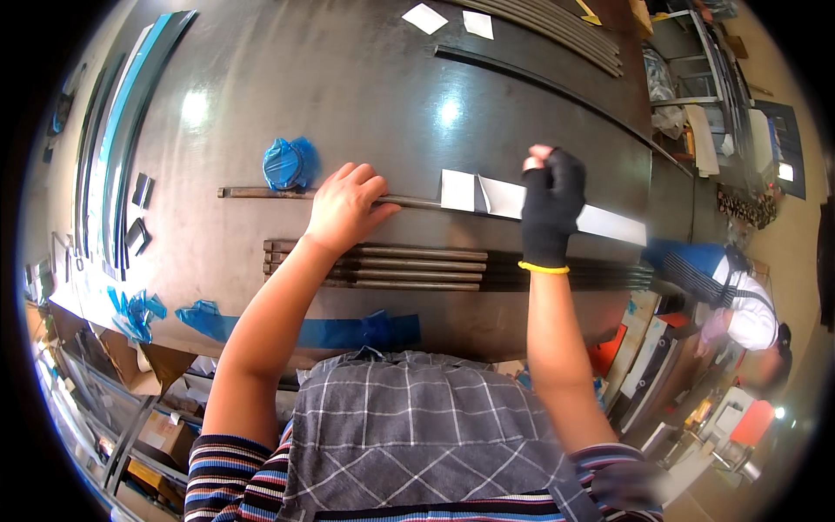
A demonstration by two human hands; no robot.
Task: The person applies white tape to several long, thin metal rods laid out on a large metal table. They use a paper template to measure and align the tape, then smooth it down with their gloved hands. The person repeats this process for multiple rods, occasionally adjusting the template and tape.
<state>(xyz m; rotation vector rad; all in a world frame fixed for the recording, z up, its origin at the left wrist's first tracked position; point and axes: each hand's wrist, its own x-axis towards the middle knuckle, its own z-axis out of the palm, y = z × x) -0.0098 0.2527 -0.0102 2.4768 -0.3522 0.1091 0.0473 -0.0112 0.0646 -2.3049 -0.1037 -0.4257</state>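
My bare left hand (346,207) lies over a long thin metal bar (261,192), its fingers on the far side and its thumb on the near side. A white paper-like strip (617,224) runs along the bar's right part. One piece of it curls up beside my right hand (554,207), which wears a black fingerless glove. That hand is closed around the strip, thumb and fingertips bent together; what lies under the palm is hidden. Just beyond the bar, left of my left hand, sits a round bundle in blue film (287,163).
Nearer to me lies a row of several similar bars (383,268). Blue film (348,331) lies along the near table edge. Long strips (130,130) lie at the left, more rods (557,30) at the far side. A co-worker (748,304) bends over at the right.
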